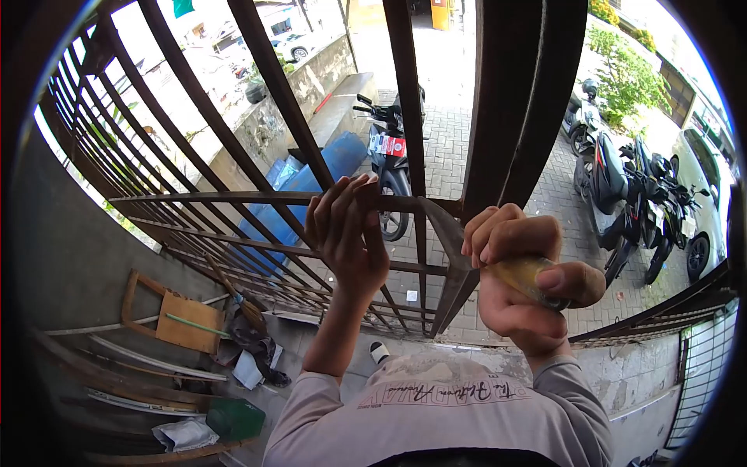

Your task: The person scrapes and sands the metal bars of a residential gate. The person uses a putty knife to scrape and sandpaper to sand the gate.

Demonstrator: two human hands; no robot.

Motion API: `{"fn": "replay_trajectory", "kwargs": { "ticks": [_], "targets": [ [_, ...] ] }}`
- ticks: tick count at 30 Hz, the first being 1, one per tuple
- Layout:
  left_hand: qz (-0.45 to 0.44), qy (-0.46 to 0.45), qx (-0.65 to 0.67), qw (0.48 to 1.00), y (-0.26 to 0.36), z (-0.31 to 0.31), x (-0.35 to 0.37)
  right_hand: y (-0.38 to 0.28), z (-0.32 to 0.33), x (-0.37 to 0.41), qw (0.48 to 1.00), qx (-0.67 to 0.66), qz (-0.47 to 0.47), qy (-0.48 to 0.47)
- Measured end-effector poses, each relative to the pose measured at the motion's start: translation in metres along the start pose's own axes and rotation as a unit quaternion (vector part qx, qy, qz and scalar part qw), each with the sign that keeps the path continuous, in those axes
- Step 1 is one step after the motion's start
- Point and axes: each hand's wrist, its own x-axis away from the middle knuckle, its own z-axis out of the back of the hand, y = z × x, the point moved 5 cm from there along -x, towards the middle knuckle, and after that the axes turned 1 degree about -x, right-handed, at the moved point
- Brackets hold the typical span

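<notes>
My right hand (525, 272) is closed around the yellowish handle of a scraper (445, 232). Its wide grey metal blade points left and up, its edge close to a brown bar of the metal gate (401, 204). My left hand (348, 233) is raised at the gate's horizontal bar, fingers curled. Between its thumb and fingertips is a small brown piece (368, 194) with a pale edge, perhaps folded sandpaper. The palm side of this grip is partly hidden.
Beyond the gate stand a motorcycle (391, 148), a blue barrel (342, 159), more motorcycles (622, 187) and a white car (704, 179). At the lower left are a wooden frame (191, 321), a broom (247, 311), long rods and a green container (235, 419).
</notes>
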Motion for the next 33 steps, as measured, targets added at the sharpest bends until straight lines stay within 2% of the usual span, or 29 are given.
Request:
{"fn": "replay_trajectory", "kwargs": {
  "ticks": [2,3,5,8,12,13,17,21,22,24,26,27,30,33],
  "targets": [
    [0.004,-0.008,0.002,1.0,0.018,-0.005,0.003,0.0,-0.002,0.001,0.998,0.012,0.005,0.058],
    [-0.01,-0.009,0.03,0.999,0.024,-0.007,0.005,-0.001,-0.002,0.0,0.998,0.011,0.006,0.059],
    [-0.048,-0.024,0.056,0.997,0.019,-0.007,0.004,-0.001,-0.002,-0.002,0.995,0.074,-0.061,0.029],
    [-0.033,-0.028,0.008,0.999,-0.008,0.003,-0.005,-0.003,-0.002,-0.003,0.995,0.081,-0.061,0.008],
    [-0.02,-0.019,0.061,0.998,0.025,-0.007,0.002,-0.003,-0.005,0.002,0.996,0.072,-0.047,0.033],
    [-0.002,0.006,0.058,0.998,0.032,-0.009,0.006,-0.003,-0.005,0.001,0.995,0.079,-0.055,0.025],
    [-0.036,-0.003,0.023,0.999,-0.006,0.0,-0.002,-0.003,0.0,0.003,0.995,0.077,-0.065,0.024],
    [-0.004,0.001,0.021,1.0,0.012,-0.004,0.001,-0.002,-0.002,0.003,0.994,0.053,-0.07,0.064],
    [-0.016,-0.024,0.05,0.998,0.025,-0.007,0.008,-0.004,-0.005,0.002,0.994,0.065,-0.07,0.053],
    [-0.014,-0.019,0.068,0.997,0.026,-0.009,0.01,-0.012,-0.005,-0.003,0.994,0.08,-0.068,0.041],
    [-0.018,-0.014,0.056,0.998,0.001,-0.001,0.004,-0.016,-0.008,-0.003,0.976,0.016,-0.199,-0.084],
    [-0.023,-0.01,0.041,0.999,-0.007,0.002,0.003,-0.017,-0.011,0.006,0.993,-0.02,-0.106,-0.048],
    [0.005,0.003,0.036,0.999,-0.006,0.001,0.004,-0.018,-0.01,0.012,0.997,0.013,-0.075,-0.026],
    [-0.01,-0.016,0.071,0.997,0.027,-0.009,0.007,-0.013,-0.02,0.007,0.999,0.03,-0.028,-0.025]
  ]
}}
